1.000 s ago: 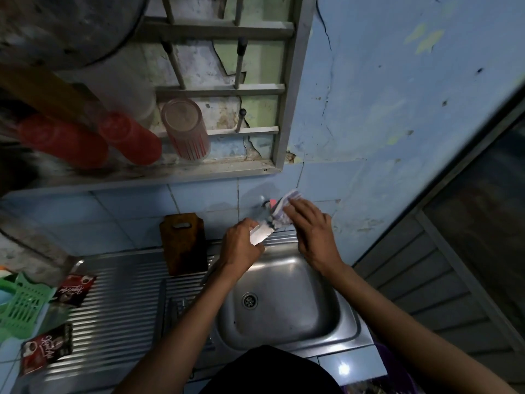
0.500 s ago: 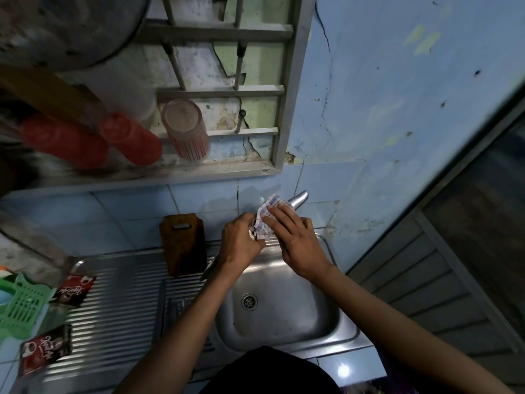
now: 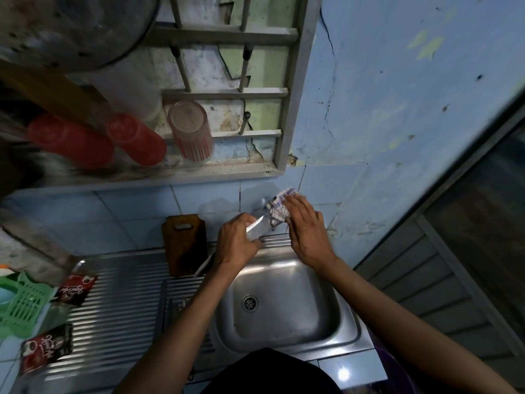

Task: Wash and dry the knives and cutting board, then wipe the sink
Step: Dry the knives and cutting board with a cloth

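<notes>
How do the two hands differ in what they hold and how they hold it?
The left hand grips a knife with curled fingers; the right hand lies with straighter fingers over a checked cloth. The left hand sits nearer the cutting board; the right hand nearer the wall. Both hover above the sink.

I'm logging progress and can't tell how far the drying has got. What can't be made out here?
Head view:
- Steel knife blade: tip hidden under the checked cloth; handle hidden inside the left hand.
- Right hand: fingertips lie on the cloth, the grip beneath is unseen.
- Brown wooden cutting board: wet or dry unreadable, dim light.
- Objects on the steel draining board: blurred.
</notes>
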